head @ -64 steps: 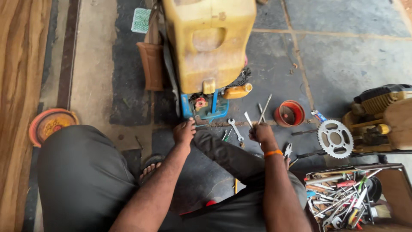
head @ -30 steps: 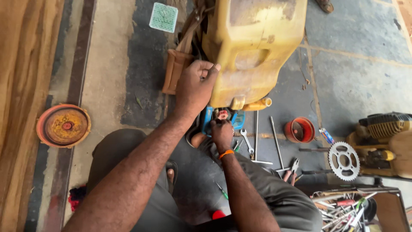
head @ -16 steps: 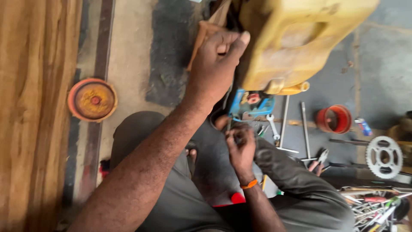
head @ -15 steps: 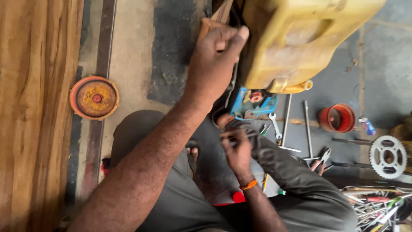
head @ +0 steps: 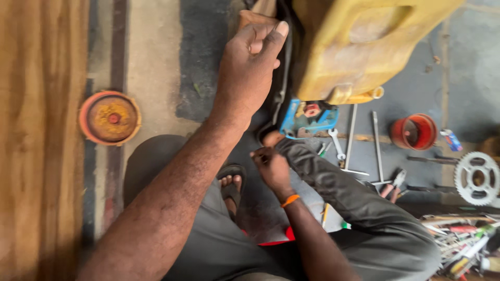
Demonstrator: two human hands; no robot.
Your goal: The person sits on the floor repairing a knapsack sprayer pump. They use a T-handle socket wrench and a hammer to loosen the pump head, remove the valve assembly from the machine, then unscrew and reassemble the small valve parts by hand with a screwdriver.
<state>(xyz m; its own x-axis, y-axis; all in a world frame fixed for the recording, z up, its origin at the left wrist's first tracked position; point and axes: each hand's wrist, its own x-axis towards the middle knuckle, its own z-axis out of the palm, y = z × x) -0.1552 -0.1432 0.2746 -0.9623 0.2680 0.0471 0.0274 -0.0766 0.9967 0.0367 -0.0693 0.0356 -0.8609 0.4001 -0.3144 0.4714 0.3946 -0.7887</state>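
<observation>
My left grip (head: 250,62) clenches the yellow plastic jerrycan's (head: 359,41) edge; my right grip (head: 271,166), closed, nears the blue metal block (head: 307,117).

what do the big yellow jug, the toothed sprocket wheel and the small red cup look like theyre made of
The big yellow jug looks like moulded plastic: dull, scuffed, with rounded seams. The toothed sprocket wheel looks like bare metal: pale grey, thin and flat with cut-outs. The small red cup is probably plastic, though painted metal is possible; its glossy rim leaves this open.

Scattered wrenches (head: 359,143) beside bare floor (head: 156,57) leftward
</observation>
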